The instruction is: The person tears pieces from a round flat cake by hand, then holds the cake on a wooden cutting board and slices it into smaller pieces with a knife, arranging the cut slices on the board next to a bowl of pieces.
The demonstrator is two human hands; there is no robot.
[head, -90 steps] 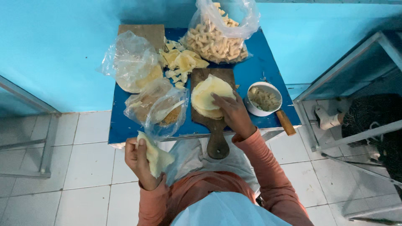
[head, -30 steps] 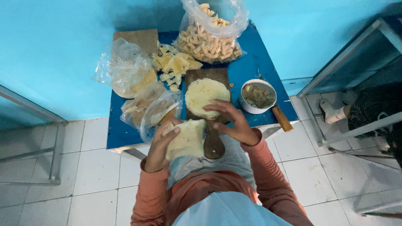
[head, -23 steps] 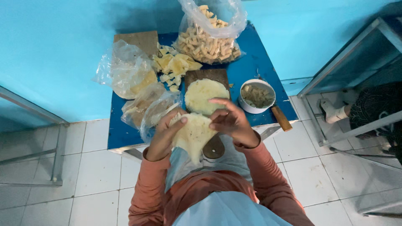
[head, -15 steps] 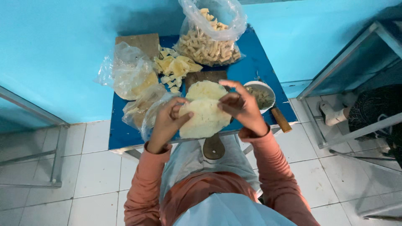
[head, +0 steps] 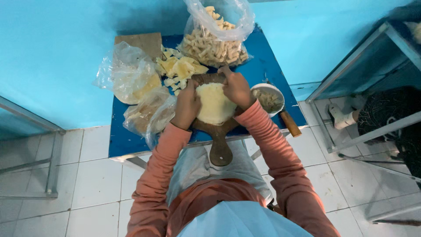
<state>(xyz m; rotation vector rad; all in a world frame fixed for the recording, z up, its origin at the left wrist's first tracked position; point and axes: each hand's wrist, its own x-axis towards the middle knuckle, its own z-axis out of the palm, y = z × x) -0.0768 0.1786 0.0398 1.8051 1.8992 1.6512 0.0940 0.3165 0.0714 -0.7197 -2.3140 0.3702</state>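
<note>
Lowered onto the wooden board (head: 218, 131), the dough round (head: 214, 103) is lying between both hands (head: 187, 104) (head: 237, 87), fingers clamped on it; the bag (head: 215, 33) behind is holding pale cut pieces

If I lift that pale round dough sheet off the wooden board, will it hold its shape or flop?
Probably floppy: the dough sheet looks thin and lies flat on the wooden board. Both hands, left hand and right hand, grip its edges, hinting it needs two-sided support. Likely light and may tear.

Pale round dough sheet (head: 214, 103), soft and flat, lying on a dark wooden paddle board (head: 218, 131), board's handle pointing off the near edge of the blue bench (head: 131, 142)
</note>
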